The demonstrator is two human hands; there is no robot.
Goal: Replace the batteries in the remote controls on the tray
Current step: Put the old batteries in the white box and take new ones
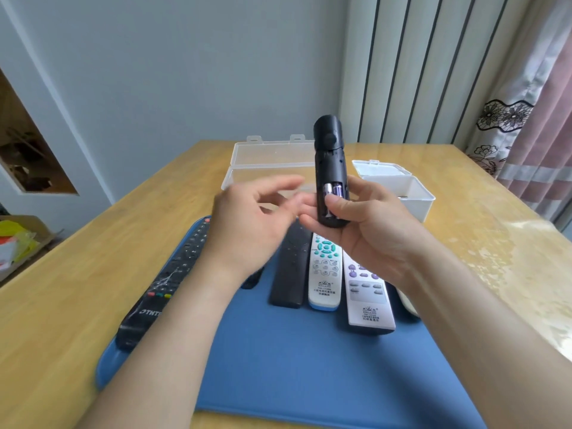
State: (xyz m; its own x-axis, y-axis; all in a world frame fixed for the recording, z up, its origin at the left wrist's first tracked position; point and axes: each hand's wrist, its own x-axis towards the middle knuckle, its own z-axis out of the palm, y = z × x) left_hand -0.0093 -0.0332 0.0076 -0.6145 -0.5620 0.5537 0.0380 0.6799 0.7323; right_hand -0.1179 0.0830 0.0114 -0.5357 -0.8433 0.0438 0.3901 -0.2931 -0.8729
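The right hand (365, 239) has its grip closed round the lower end of a black remote (329, 156), held upright above the tray's 12 o'clock edge, back cover off, thumb pressing on two batteries (334, 190) in the open bay. At its 9 o'clock, the blurred left hand (247, 224) has a wide, loose grip with nothing seen in it. Four more remotes lie on the blue tray (294, 366) on the counter (77, 289). A clear box (272, 156) sits at 12 o'clock and a white box (399, 187) at 2 o'clock.

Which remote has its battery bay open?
The black remote held upright in the right hand: two batteries show. The others lie on the blue tray.
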